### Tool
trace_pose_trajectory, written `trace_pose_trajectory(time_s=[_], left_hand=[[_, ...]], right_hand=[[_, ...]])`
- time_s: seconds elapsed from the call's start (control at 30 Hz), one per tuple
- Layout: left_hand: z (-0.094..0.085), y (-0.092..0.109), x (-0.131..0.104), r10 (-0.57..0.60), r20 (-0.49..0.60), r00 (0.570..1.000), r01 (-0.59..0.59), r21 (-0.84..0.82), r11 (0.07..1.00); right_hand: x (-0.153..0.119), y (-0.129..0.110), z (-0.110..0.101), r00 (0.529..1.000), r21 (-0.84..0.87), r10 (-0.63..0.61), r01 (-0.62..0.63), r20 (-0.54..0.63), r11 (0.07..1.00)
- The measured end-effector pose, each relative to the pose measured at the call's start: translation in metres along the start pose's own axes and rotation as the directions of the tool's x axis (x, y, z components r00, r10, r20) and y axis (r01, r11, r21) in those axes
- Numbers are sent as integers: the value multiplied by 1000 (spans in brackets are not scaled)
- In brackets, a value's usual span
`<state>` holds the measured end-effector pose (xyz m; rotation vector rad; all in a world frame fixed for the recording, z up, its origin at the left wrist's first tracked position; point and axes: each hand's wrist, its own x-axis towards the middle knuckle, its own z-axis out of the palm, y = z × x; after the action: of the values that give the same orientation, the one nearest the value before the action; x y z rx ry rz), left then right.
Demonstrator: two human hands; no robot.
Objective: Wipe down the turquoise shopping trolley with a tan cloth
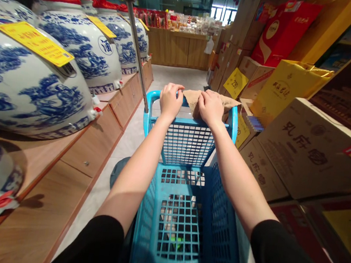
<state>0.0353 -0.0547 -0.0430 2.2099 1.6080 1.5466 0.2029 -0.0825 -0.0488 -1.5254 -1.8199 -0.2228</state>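
A blue plastic shopping cart (pixel 177 187) with grid walls stretches out below me, its basket floor showing through the mesh. Both my arms reach over it to the bar at its far end. My left hand (pixel 170 101) is closed round the left part of that handle bar (pixel 155 95). A torn piece of brown cardboard (pixel 192 98) lies over the bar's middle and right. On top of it my right hand (pixel 211 106) is closed over the bar, fingertips hidden on the far side. A metal pole (pixel 139 50) rises at the cart's left corner.
Large blue-and-white porcelain jars (pixel 80 45) with taps stand on a wooden cabinet (pixel 86 154) along the left. Stacked cartons (pixel 317 149), a yellow bag (pixel 285 91) and a red bag (pixel 285 32) line the right. A tiled aisle (pixel 178 74) leads to a wooden counter (pixel 176 48) with goods.
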Motion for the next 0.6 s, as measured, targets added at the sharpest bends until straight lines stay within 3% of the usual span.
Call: trace_pose_trajectory(time_s=[0.23, 0.47, 0.6], left_hand=[[0, 4, -3, 23, 34, 999, -22, -8, 1000], [-1, 4, -1, 10, 47, 999, -11, 10, 1000], [-1, 8, -2, 29, 51, 998, -29, -3, 1000]], right_hand=[[-5, -21, 5, 991, 43, -127, 125, 36, 991], [0, -3, -7, 997, 7, 72, -72, 2, 997], [-3, -15, 4, 998, 46, -68, 67, 16, 997]])
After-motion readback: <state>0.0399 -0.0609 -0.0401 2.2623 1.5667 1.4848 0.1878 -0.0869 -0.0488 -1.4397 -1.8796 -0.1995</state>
